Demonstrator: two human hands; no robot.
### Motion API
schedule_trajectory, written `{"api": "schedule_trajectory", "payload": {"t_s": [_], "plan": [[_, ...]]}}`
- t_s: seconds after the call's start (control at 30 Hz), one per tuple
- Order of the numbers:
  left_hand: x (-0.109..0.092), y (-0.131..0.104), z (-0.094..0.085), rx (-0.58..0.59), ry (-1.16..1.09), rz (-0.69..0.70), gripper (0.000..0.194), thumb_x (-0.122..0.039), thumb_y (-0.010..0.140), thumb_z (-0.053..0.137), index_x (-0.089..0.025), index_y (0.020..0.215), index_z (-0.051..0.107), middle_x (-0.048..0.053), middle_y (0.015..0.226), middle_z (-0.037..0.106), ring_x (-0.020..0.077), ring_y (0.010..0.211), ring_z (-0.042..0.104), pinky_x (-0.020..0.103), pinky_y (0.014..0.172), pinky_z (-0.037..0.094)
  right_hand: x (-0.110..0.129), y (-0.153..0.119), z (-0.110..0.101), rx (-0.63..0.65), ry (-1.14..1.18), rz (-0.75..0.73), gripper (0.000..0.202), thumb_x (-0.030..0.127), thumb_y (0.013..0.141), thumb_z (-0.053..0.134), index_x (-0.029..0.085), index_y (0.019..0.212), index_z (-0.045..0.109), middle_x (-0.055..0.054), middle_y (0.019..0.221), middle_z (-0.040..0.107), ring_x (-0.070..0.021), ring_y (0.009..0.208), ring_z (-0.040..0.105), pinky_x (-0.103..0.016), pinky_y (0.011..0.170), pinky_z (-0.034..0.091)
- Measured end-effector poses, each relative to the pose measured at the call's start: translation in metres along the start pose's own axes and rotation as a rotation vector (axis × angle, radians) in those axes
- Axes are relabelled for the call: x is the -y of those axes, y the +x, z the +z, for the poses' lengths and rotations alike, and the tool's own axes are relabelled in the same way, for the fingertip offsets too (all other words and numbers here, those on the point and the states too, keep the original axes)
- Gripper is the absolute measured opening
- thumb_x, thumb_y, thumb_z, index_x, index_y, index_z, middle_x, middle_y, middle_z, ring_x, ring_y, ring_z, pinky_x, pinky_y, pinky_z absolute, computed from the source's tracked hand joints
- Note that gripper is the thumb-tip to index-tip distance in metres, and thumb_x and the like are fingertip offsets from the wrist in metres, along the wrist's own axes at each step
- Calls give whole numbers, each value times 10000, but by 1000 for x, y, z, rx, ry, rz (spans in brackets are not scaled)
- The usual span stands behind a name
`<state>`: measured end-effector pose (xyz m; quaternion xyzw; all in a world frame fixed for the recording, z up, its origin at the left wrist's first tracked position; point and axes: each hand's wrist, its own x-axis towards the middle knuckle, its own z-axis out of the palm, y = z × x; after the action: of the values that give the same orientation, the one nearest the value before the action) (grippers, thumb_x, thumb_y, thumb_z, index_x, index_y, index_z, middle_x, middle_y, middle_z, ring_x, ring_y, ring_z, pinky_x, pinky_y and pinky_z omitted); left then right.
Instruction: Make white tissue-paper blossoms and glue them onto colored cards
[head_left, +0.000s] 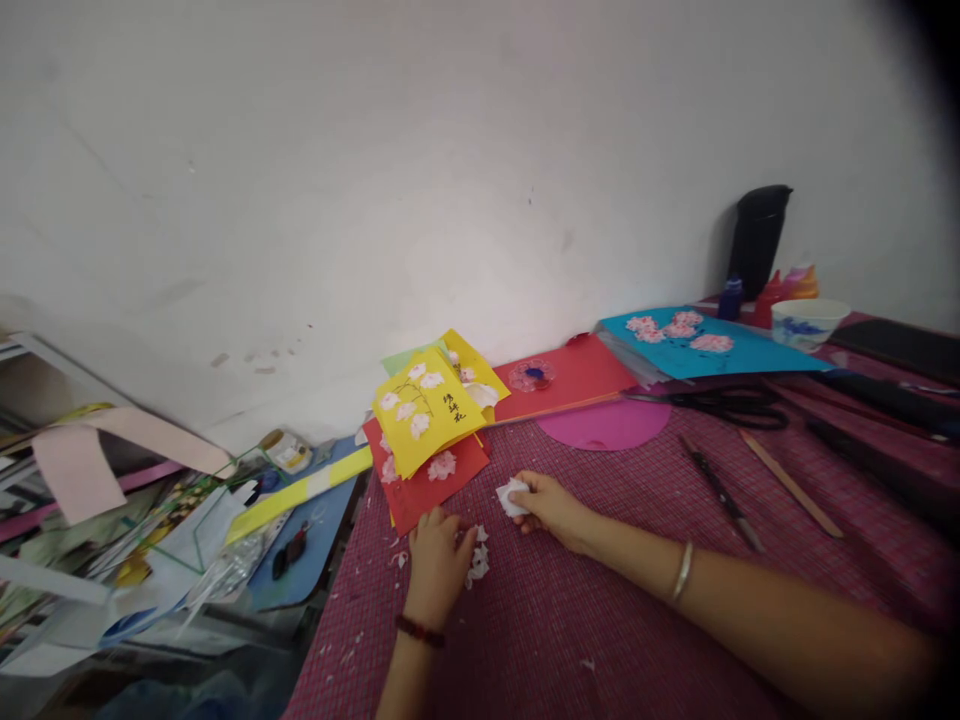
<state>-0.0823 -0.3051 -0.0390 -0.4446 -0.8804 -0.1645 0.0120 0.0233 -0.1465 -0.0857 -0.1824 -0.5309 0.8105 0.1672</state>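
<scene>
Above worktop point(570, 640), right hand point(553, 508) pinching paper point(507, 497); over-tight grip possibly creasing it. Left hand point(438, 562) resting beside scraps point(478, 568), its grip hidden, cannot tell; sideways sweep possibly scattering them.

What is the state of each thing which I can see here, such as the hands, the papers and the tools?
White paper: folded or crumpled, held in the right hand.
Left hand: lowered beside paper scraps; grip unclear.
Paper scraps: loose.
Yellow card: stacked, decorated side up.
Scissors: lying down, seemingly closed.
Wooden stick: lying flat.
Bowl: upright, contents hidden.
Black container: upright.
</scene>
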Motion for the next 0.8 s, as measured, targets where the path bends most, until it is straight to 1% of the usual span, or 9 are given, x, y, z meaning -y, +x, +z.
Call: {"api": "schedule_trajectory", "payload": {"t_s": [0.1,0.17,0.2,0.33,0.43,0.5,0.6,0.73,0.8], "plan": [[-2,10,9,9,-72,-11,115,-216,742,565,-176,655,630,56,772,580,240,855,523,379,814,337,-1,0,-1,3,-12,-2,134,246,694,576,172,771,495,50,589,573,-68,446,504,-179,422,409],[0,14,9,15,-153,-21,118,-169,721,537,-168,611,581,43,726,558,219,813,522,355,788,348,-2,0,-2,1,-17,-2,127,242,691,569,172,761,489,47,593,580,-66,441,506,-181,427,410],[0,15,8,21,-206,-26,120,-170,725,518,-168,613,562,35,712,549,204,783,522,336,763,360,-2,1,-2,1,-19,-2,124,240,691,565,171,760,489,46,597,581,-66,441,508,-182,428,411],[-7,9,-3,101,-479,-51,150,-288,779,451,-178,694,508,-24,615,490,135,575,486,249,578,385,-5,3,-1,0,-22,-8,113,233,693,557,175,767,493,55,593,571,-71,441,511,-186,421,412],[-19,5,-9,166,-662,-64,185,-359,776,457,-184,721,473,-53,566,457,108,496,450,218,498,370,-6,3,-1,-1,-25,-22,102,227,696,559,177,751,490,57,576,563,-73,441,506,-186,419,410],[-26,6,-10,179,-745,-64,186,-361,757,488,-182,717,460,-55,565,460,97,486,444,209,485,367,-5,3,0,-5,-26,-28,98,224,695,558,178,744,487,58,566,556,-72,440,500,-186,420,410],[-35,12,-9,160,-820,-44,165,-323,728,536,-173,710,469,-49,597,470,85,515,446,197,500,360,-2,1,1,-7,-21,-21,96,216,692,548,178,753,483,64,556,544,-73,432,493,-187,410,410],[-44,22,-7,126,-865,-5,152,-272,695,560,-171,785,491,-37,663,516,93,579,483,196,536,370,1,0,2,-10,-3,-14,115,215,685,549,175,770,484,57,586,558,-73,446,505,-185,407,415],[-49,27,-5,95,-850,-2,132,-245,682,562,-174,764,488,-40,657,519,96,584,487,199,545,371,1,0,2,-14,9,-14,123,218,681,552,174,768,479,57,586,559,-71,444,504,-182,406,414]]}}
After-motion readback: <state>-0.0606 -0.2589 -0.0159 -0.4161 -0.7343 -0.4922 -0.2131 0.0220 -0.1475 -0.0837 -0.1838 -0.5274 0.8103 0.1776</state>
